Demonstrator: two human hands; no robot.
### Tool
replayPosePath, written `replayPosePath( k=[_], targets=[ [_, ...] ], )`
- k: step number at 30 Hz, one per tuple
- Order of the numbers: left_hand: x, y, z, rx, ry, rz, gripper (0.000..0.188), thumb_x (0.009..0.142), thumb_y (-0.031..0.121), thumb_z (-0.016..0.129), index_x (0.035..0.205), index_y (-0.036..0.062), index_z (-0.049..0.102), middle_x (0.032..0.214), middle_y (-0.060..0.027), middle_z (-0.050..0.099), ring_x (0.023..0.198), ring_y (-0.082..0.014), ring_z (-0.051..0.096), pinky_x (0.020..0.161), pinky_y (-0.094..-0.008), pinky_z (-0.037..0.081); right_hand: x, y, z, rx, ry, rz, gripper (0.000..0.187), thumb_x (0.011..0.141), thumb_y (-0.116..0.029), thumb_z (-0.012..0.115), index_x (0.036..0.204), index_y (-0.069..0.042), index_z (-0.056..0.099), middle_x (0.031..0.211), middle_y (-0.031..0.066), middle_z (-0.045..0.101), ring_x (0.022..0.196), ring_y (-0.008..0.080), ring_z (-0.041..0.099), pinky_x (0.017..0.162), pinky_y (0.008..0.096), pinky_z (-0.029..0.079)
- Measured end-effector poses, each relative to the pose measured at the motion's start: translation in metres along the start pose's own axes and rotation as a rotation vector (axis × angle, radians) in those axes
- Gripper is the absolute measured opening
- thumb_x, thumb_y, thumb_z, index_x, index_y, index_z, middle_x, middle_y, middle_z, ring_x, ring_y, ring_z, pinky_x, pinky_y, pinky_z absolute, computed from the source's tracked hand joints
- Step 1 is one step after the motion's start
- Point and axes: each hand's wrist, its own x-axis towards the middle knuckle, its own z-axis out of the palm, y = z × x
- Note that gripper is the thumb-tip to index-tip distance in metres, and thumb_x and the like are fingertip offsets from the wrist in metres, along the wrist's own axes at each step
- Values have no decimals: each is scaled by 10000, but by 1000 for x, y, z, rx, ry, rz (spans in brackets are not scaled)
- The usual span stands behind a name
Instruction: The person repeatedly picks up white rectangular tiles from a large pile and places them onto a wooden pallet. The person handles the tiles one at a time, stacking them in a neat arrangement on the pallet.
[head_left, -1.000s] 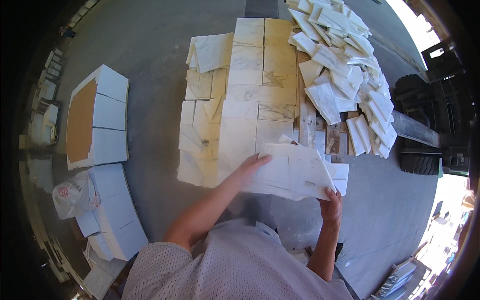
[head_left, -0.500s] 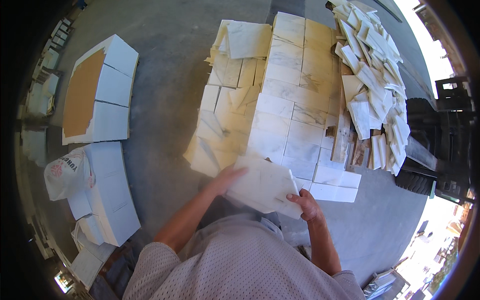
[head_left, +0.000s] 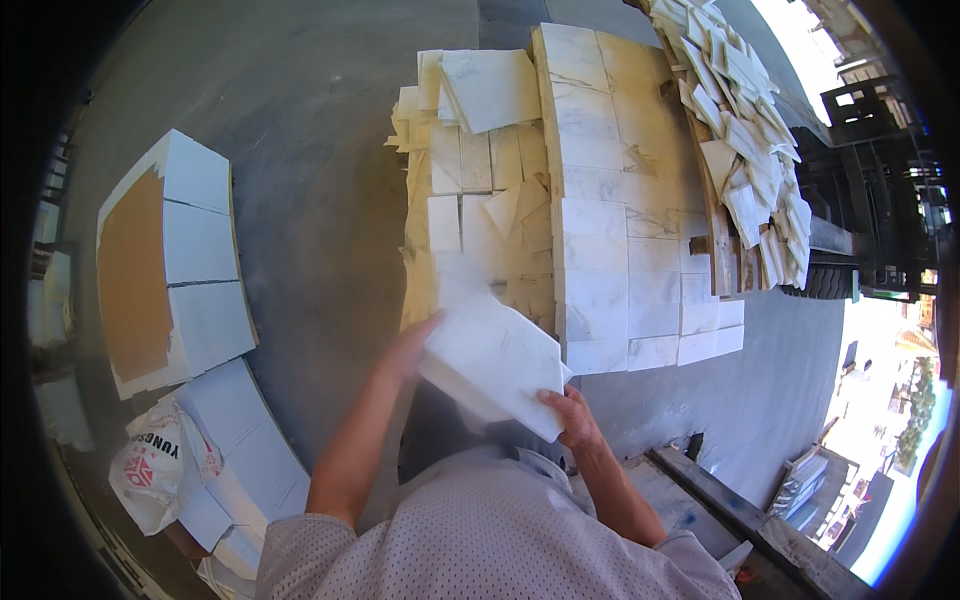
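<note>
A white marble slab [head_left: 495, 355] with angled corners is held in front of my body by both hands. My left hand [head_left: 408, 348] grips its left edge, the fingers partly hidden and blurred. At its lower right corner, my right hand [head_left: 572, 416] is closed, the thumb on top and the fingers beneath. A second piece may lie under the slab; blur keeps me from telling. Just beyond the slab are a stack of broken marble pieces [head_left: 490, 90] and, to its right, a neat stack of marble tiles [head_left: 592, 240].
Broken slabs heap on a wooden pallet [head_left: 720, 235] at the far right, beside a dark forklift [head_left: 880, 190]. White stacked blocks [head_left: 203, 245] with a brown cardboard sheet [head_left: 137, 280] stand left. A white sack [head_left: 150, 470] lies nearer. A dark beam [head_left: 735, 510] runs at lower right.
My view has turned, so the stacks sit differently in the picture. The slab and both hands have shifted left in it, and the slab is angled more steeply. Both hands still hold it.
</note>
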Motion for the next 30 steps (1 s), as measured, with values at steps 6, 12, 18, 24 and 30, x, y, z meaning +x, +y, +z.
replayPosePath(
  k=[6, 12, 18, 24, 30],
  targets=[
    [-13, 52, 4, 72, -186, 40, 449, 983, 269, 585, 1327, -17, 556, 1253, -135, 646, 1123, -192, 630, 970, -334, 507, 12, -23, 33, 119, -21, -18, 574, 832, -201, 703, 1313, 50, 517, 1135, 153, 652, 994, 240, 659, 871, 367, 536],
    [-23, 52, 19, -131, -217, 22, 520, 1013, 305, 472, 1430, -6, 460, 1401, -144, 547, 1286, -244, 522, 1081, -381, 404, 32, -19, 16, 252, -144, -87, 668, 818, -214, 725, 1378, 23, 450, 1202, 152, 625, 1065, 262, 641, 928, 400, 533],
    [-35, -5, 56, -542, -179, 261, 612, 970, 414, 551, 1455, 57, 441, 1458, -102, 512, 1335, -270, 482, 1146, -448, 340, 40, -20, 5, 298, -170, -146, 723, 816, -208, 727, 1417, 21, 396, 1225, 154, 609, 1091, 270, 628, 945, 405, 525],
    [-18, 4, 114, -440, -8, 367, 615, 997, 482, 495, 1466, 90, 429, 1477, -91, 489, 1342, -292, 471, 1145, -467, 350, 16, -31, 10, 44, -95, -241, 611, 858, -274, 709, 1336, 44, 498, 1163, 137, 640, 1034, 214, 624, 906, 359, 506],
    [-4, 40, 111, -389, -29, 309, 631, 1018, 525, 425, 1466, 81, 426, 1473, -120, 486, 1345, -298, 467, 1136, -470, 366, 1, -35, 35, -110, 62, -260, 482, 913, -332, 673, 1185, 65, 637, 1022, 112, 697, 940, 172, 639, 833, 322, 508]
  ],
)
